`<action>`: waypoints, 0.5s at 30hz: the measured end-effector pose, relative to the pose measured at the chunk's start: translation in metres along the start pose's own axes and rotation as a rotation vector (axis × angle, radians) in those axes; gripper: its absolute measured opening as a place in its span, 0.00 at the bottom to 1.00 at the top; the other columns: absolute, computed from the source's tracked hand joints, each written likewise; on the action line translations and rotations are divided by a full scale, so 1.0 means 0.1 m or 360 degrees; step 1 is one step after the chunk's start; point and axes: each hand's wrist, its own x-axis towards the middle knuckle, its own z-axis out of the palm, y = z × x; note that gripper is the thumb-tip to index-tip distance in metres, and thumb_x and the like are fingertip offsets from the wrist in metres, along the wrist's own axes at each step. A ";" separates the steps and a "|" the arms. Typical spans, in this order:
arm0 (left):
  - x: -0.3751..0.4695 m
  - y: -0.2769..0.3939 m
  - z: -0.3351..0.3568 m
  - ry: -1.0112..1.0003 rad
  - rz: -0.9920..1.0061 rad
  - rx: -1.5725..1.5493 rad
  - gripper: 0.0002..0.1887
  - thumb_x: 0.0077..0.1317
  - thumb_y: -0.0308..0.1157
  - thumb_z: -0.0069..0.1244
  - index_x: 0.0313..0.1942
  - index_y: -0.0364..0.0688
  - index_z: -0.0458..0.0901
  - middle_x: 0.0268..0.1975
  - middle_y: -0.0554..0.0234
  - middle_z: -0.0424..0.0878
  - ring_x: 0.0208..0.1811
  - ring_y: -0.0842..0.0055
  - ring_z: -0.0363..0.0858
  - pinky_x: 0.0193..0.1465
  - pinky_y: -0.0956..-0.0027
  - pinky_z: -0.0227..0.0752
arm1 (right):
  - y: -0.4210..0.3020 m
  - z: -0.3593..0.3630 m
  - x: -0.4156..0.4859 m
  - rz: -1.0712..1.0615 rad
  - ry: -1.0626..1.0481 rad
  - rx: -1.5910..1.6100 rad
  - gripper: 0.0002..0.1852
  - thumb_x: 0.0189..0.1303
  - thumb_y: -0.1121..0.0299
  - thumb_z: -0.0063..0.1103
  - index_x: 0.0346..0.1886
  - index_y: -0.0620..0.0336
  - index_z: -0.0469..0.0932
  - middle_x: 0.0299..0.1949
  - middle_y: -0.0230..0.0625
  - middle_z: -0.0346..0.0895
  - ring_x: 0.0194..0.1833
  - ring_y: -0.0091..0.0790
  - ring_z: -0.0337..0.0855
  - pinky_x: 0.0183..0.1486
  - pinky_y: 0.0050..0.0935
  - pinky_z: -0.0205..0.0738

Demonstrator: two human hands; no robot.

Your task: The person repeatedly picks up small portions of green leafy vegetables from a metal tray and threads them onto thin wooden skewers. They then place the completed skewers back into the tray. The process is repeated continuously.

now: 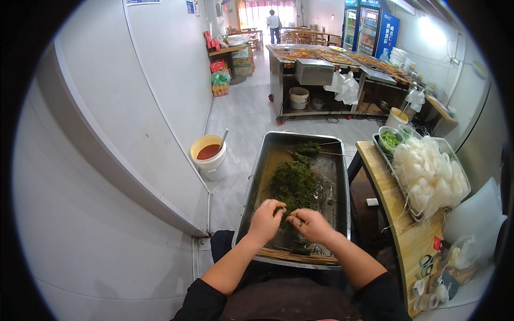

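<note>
A deep metal tray (347, 188) lies lengthwise before me, with a heap of dark green seaweed-like strands (293, 180) in its middle. Over the heap's near end, my left hand (268, 218) has its fingers curled around a little of the green stuff. My right hand (309, 224) is close beside it, fingertips pinched together on what looks like the same bit of strands. At the tray's far right lie bunches of the greens (308, 148) on thin wooden skewers (334, 154). A bundle of bare skewers (297, 257) runs along the near edge.
A white bucket of red sauce (213, 160) with a handle in it stands on the floor at left. On the wooden table (401, 236) at right are a tray of pale noodle bundles (427, 172), scissors (427, 265) and tape rolls. A food counter (313, 60) and a person (274, 27) are farther off.
</note>
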 end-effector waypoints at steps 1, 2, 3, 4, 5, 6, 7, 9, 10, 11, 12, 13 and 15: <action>-0.02 -0.01 -0.01 -0.0207 -0.0181 -0.0286 0.09 0.73 0.30 0.58 0.49 0.37 0.84 0.42 0.62 0.84 0.42 0.80 0.84 0.47 0.69 0.78 | 0.02 -0.09 0.05 -0.0147 0.0059 -0.0112 0.08 0.72 0.70 0.63 0.46 0.63 0.86 0.38 0.44 0.86 0.41 0.42 0.87 0.46 0.37 0.81; -0.05 -0.01 -0.02 -0.0444 -0.0417 -0.0562 0.08 0.74 0.29 0.57 0.50 0.37 0.84 0.44 0.62 0.85 0.43 0.79 0.85 0.47 0.69 0.79 | 0.03 -0.13 0.08 -0.0222 0.0212 -0.0146 0.06 0.69 0.71 0.65 0.43 0.62 0.87 0.38 0.46 0.86 0.42 0.47 0.87 0.45 0.37 0.81; -0.08 -0.02 -0.03 -0.0686 -0.0648 -0.0890 0.08 0.75 0.29 0.56 0.50 0.36 0.83 0.45 0.61 0.85 0.44 0.78 0.85 0.47 0.69 0.79 | 0.05 -0.17 0.10 -0.0211 0.0249 -0.0245 0.07 0.70 0.71 0.64 0.45 0.62 0.87 0.38 0.44 0.86 0.42 0.45 0.87 0.44 0.38 0.81; -0.09 -0.03 -0.02 -0.0776 -0.0820 -0.1455 0.10 0.76 0.27 0.54 0.54 0.36 0.81 0.48 0.61 0.85 0.46 0.76 0.85 0.49 0.70 0.81 | 0.07 -0.16 0.10 -0.0139 0.0133 -0.0101 0.07 0.68 0.70 0.65 0.45 0.60 0.87 0.38 0.43 0.86 0.42 0.48 0.87 0.45 0.40 0.81; -0.11 -0.03 -0.03 -0.0699 -0.0885 -0.1692 0.11 0.76 0.28 0.54 0.55 0.36 0.80 0.47 0.63 0.85 0.45 0.77 0.85 0.50 0.71 0.81 | 0.08 -0.14 0.11 -0.0129 0.0136 0.0063 0.07 0.67 0.69 0.66 0.45 0.58 0.87 0.39 0.43 0.86 0.42 0.50 0.86 0.45 0.42 0.81; -0.12 -0.03 -0.03 -0.0612 -0.0971 -0.1960 0.12 0.76 0.28 0.54 0.56 0.36 0.79 0.46 0.64 0.84 0.45 0.78 0.84 0.50 0.72 0.80 | 0.08 -0.08 0.07 -0.0018 0.0038 -0.0010 0.08 0.68 0.68 0.65 0.45 0.58 0.86 0.39 0.44 0.86 0.42 0.52 0.86 0.45 0.43 0.81; -0.13 -0.03 -0.03 -0.0517 -0.1075 -0.2242 0.13 0.77 0.28 0.54 0.57 0.36 0.79 0.45 0.66 0.84 0.44 0.79 0.84 0.51 0.72 0.80 | 0.06 0.00 0.02 0.0184 -0.0137 -0.0101 0.08 0.68 0.67 0.64 0.46 0.58 0.86 0.39 0.46 0.85 0.42 0.53 0.86 0.45 0.44 0.81; -0.13 -0.01 -0.03 -0.0357 -0.0923 -0.1983 0.14 0.76 0.28 0.54 0.58 0.35 0.78 0.45 0.64 0.84 0.43 0.77 0.84 0.50 0.71 0.80 | 0.00 0.12 -0.04 0.0067 -0.0182 -0.0507 0.09 0.68 0.63 0.60 0.40 0.59 0.81 0.36 0.47 0.84 0.42 0.58 0.85 0.45 0.50 0.79; -0.13 0.00 -0.03 -0.0319 -0.0800 -0.1704 0.14 0.75 0.28 0.55 0.58 0.36 0.78 0.46 0.63 0.84 0.44 0.76 0.84 0.49 0.70 0.80 | -0.04 0.14 -0.06 -0.0065 -0.0136 -0.0484 0.09 0.68 0.63 0.60 0.39 0.59 0.81 0.36 0.47 0.83 0.41 0.57 0.85 0.44 0.51 0.79; -0.13 0.02 -0.04 -0.0305 -0.0810 -0.1396 0.14 0.75 0.28 0.56 0.57 0.36 0.79 0.46 0.62 0.84 0.44 0.75 0.85 0.49 0.69 0.80 | -0.07 0.13 -0.06 -0.0095 -0.0105 -0.0509 0.09 0.67 0.63 0.60 0.37 0.58 0.80 0.35 0.46 0.83 0.40 0.56 0.85 0.44 0.52 0.79; -0.14 0.03 -0.06 -0.0313 -0.0661 -0.0489 0.13 0.71 0.29 0.59 0.54 0.38 0.82 0.46 0.57 0.84 0.44 0.70 0.86 0.49 0.66 0.80 | -0.10 0.09 -0.04 -0.0135 -0.0087 -0.0505 0.07 0.66 0.66 0.60 0.36 0.58 0.81 0.35 0.46 0.83 0.40 0.56 0.85 0.44 0.50 0.79; -0.16 0.06 -0.06 -0.0133 -0.0372 -0.0349 0.13 0.68 0.31 0.60 0.51 0.40 0.84 0.46 0.50 0.84 0.46 0.61 0.85 0.51 0.62 0.79 | -0.12 0.03 -0.01 -0.0141 -0.0065 -0.0504 0.05 0.65 0.68 0.60 0.35 0.58 0.82 0.35 0.46 0.83 0.40 0.55 0.85 0.44 0.49 0.80; -0.15 0.06 -0.11 -0.0245 -0.0030 -0.0150 0.13 0.67 0.30 0.58 0.51 0.39 0.84 0.49 0.46 0.85 0.53 0.49 0.83 0.58 0.55 0.77 | -0.10 -0.15 0.08 -0.0274 -0.0111 -0.0378 0.05 0.64 0.70 0.62 0.33 0.60 0.82 0.34 0.46 0.83 0.39 0.54 0.85 0.43 0.45 0.81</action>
